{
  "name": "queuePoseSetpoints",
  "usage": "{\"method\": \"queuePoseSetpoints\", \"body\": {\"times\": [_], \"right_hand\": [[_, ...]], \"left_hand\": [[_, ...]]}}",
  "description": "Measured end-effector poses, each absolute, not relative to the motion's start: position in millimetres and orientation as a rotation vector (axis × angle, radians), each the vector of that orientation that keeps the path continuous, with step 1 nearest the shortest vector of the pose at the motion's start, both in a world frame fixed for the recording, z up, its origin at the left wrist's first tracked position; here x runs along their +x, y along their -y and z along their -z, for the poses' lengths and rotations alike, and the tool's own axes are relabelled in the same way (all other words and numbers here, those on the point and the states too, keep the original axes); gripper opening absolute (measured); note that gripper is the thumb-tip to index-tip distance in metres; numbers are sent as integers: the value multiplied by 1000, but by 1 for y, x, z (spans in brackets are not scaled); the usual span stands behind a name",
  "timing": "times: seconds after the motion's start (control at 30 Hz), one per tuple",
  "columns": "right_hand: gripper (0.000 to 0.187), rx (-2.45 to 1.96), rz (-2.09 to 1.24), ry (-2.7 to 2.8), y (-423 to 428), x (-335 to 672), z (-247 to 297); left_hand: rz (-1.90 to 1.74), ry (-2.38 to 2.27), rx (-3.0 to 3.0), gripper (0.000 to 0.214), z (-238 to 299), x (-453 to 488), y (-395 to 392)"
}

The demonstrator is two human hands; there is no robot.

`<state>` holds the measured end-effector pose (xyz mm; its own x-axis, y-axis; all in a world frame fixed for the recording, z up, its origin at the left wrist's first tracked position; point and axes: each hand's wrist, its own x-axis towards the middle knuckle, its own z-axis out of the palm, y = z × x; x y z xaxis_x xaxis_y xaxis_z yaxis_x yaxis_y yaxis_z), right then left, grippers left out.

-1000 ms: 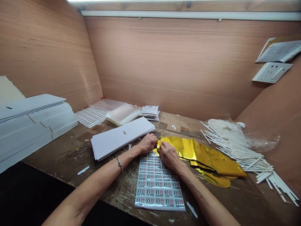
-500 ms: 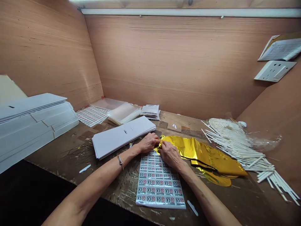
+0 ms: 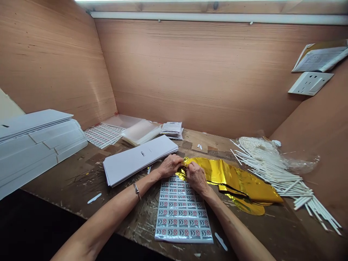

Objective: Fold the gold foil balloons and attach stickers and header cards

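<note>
A long, shiny gold foil balloon (image 3: 231,175), flat and folded, stretches over the table to the right. My left hand (image 3: 170,165) pinches its crumpled left end, fingers bent. Close beside it, my right hand (image 3: 196,177) grips the same end with curled fingers; the fingertips of both are partly hidden. Under my hands lies a sheet of CE stickers (image 3: 183,217), its upper edge covered by foil and fingers. Just left of my left hand is a stack of white cards (image 3: 140,159), set at a slant.
White paper sticks (image 3: 282,181) are heaped at the right beside a clear plastic bag (image 3: 301,163). Large white cardboard pieces (image 3: 40,141) are piled at the left. Clear plastic sleeves (image 3: 141,131), another sticker sheet (image 3: 104,135) and small leaflets (image 3: 172,129) lie at the back.
Both hands stay at the gold foil's left end; my right hand's fingers have curled in more tightly. The whole view has shifted slightly.
</note>
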<state>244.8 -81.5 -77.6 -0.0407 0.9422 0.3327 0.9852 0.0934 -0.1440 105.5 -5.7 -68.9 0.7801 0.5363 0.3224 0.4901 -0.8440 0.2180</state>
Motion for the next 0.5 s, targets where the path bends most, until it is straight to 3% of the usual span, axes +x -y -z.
{"method": "queuePoseSetpoints", "body": {"times": [0.2,0.5], "right_hand": [[12,-1888,22,1749,74,250,73],[25,-1565,-765,1351,63,270,76]], "left_hand": [[-736,-813,2793,31,67,101,11],[-839,-765,3033,24,71,102,24]]}}
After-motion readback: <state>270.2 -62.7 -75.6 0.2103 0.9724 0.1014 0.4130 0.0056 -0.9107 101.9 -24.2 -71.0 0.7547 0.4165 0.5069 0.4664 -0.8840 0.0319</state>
